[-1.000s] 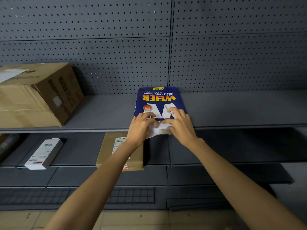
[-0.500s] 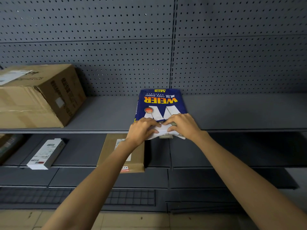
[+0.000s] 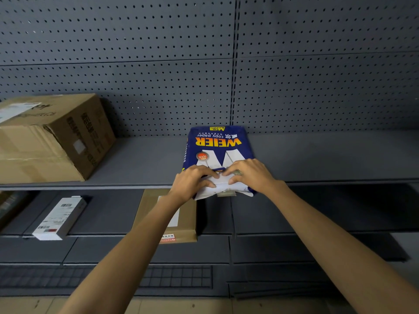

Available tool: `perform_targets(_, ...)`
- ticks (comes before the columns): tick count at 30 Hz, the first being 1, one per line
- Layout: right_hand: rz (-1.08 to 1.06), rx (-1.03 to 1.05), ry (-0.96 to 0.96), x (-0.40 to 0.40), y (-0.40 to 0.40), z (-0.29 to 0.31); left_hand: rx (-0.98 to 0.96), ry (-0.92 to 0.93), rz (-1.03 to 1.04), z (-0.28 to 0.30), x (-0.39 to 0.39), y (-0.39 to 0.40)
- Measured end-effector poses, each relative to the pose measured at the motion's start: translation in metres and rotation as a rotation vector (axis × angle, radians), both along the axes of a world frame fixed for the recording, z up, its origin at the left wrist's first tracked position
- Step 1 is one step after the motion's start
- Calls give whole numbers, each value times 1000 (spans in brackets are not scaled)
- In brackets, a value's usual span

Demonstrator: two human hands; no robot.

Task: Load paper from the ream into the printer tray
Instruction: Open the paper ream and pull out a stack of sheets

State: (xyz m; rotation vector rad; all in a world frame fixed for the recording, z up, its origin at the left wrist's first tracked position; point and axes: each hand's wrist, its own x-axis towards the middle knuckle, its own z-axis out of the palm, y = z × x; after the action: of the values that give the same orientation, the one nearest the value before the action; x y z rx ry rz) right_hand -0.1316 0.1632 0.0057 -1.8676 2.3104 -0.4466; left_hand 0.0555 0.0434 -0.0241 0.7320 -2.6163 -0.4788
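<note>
A blue ream of copy paper [image 3: 217, 146] with orange lettering lies flat on the grey shelf [image 3: 147, 164], its near end sticking slightly over the shelf's front edge. That near end shows the white folded wrapper flap [image 3: 223, 189]. My left hand [image 3: 192, 181] grips the flap from the left, fingers curled onto it. My right hand [image 3: 248, 175] presses on the flap from the right, fingertips meeting the left hand's. No printer or tray is in view.
A large cardboard box [image 3: 49, 137] stands on the same shelf at the left. On the shelf below lie a white carton [image 3: 60, 217] and a flat brown parcel [image 3: 179, 220]. Perforated grey panels [image 3: 158, 64] form the back wall.
Both hands have slid toward the ream's near end and closed together on the white wrapper flap. The ream itself has stayed in place on the shelf.
</note>
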Motion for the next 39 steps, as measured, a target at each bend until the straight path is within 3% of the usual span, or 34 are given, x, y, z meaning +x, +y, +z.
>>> perform_targets(8,18,24,4,-2,-2,5,-33,-16,-47,6,0,-3)
perform_targets(13,50,-14,-34,-4,0,6,-149,16,-9,8,3,6)
perform_targets(21,109,-217,218,14,19,0,-309,54,7,11,6,31)
perform_targets(33,77,-269,155,51,63,-13,-276,159,-99,0,40,59)
perform_targets(39,-44,-291,110,73,88,-17,-308,176,-107,-7,53,79)
